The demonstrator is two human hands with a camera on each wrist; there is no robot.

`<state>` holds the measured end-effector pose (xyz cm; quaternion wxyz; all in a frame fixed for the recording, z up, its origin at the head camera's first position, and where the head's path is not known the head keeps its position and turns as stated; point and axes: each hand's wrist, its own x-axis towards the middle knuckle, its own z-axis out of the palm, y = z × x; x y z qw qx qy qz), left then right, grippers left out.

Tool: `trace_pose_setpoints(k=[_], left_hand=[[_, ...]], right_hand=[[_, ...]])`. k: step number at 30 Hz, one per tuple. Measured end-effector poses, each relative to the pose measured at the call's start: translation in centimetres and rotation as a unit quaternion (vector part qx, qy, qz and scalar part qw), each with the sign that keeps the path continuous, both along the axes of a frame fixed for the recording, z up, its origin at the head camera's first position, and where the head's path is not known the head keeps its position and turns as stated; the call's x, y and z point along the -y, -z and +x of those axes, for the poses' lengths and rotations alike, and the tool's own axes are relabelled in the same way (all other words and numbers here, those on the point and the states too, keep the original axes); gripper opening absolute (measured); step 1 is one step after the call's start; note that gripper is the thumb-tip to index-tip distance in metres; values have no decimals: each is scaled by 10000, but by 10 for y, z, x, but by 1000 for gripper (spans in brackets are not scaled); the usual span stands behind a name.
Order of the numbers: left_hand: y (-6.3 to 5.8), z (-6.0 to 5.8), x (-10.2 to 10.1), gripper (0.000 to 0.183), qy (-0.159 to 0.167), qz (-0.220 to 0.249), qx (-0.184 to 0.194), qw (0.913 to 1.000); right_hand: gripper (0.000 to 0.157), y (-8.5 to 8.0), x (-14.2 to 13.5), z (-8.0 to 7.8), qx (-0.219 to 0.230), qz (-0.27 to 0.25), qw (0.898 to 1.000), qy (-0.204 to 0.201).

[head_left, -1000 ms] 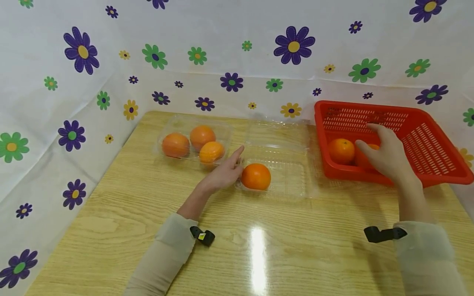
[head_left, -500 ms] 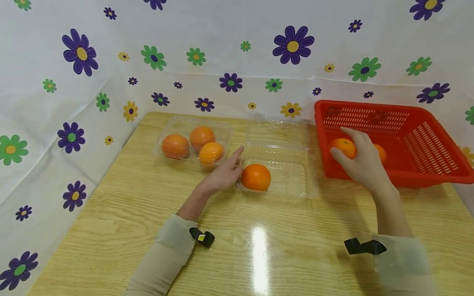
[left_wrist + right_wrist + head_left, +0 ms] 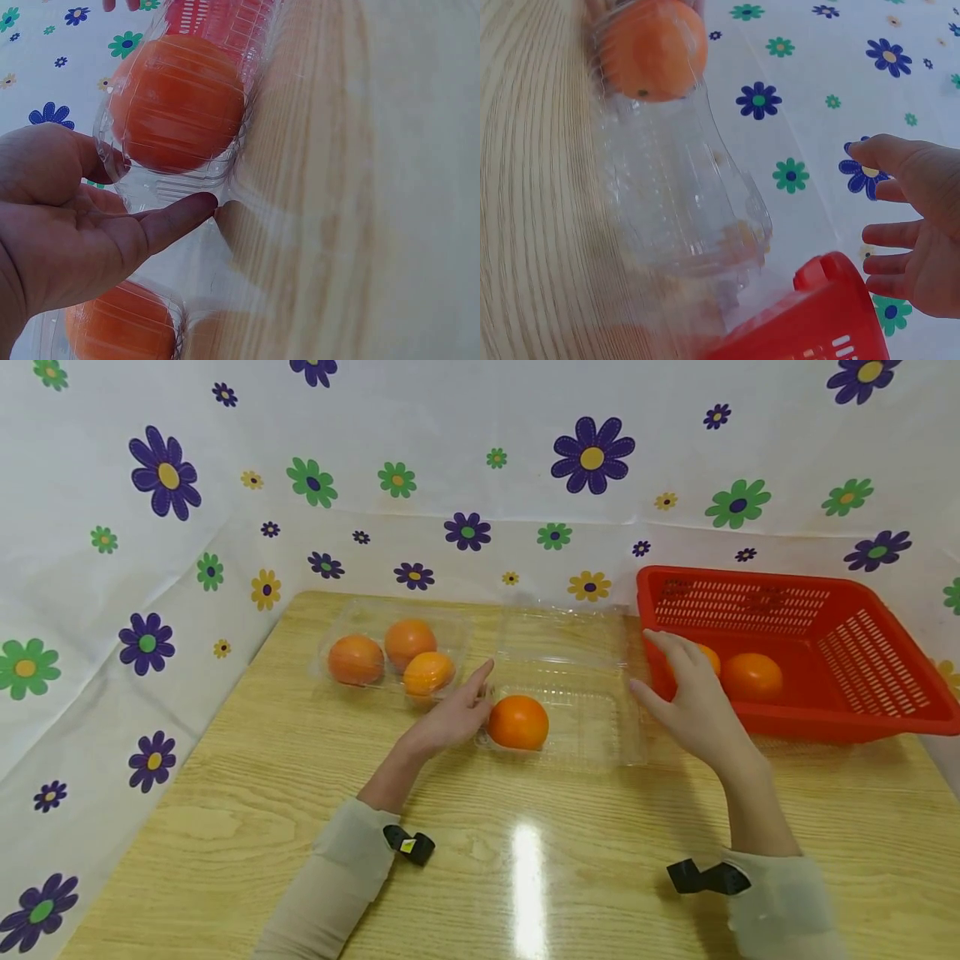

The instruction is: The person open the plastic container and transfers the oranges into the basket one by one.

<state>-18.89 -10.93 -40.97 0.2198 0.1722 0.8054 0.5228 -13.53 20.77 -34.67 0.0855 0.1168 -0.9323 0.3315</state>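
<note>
My left hand rests at the left edge of a clear plastic clamshell box, its index finger extended in the gap beside it. In the left wrist view the thumb side meets the box's rim. One orange sits at the left end of this box, whose lid lies back, raised. My right hand hovers with fingers spread and nothing in it, between the box and a red basket, overlapping the basket's left rim. Inside the basket, one orange shows fully; another is partly hidden behind this hand.
To the left a second clear plastic box holds three oranges under its plastic. A flowered cloth hangs behind and along the left side. Wooden tabletop stretches in front.
My right hand has come out of the basket leftward, past the left orange toward the basket's rim, holding nothing. My left hand and the boxes have kept their places.
</note>
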Motion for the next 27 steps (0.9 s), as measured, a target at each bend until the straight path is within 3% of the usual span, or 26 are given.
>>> trace_pose_setpoints(k=[15,27], left_hand=[[4,2,-3,64,-31,-122,-88,9999],[1,1,-1,64,-23,-153,-105,9998]], right_hand=[[69,17,28,7,169,-126,9977,-637],[67,33,53,5,353,-667,9885,-1309]])
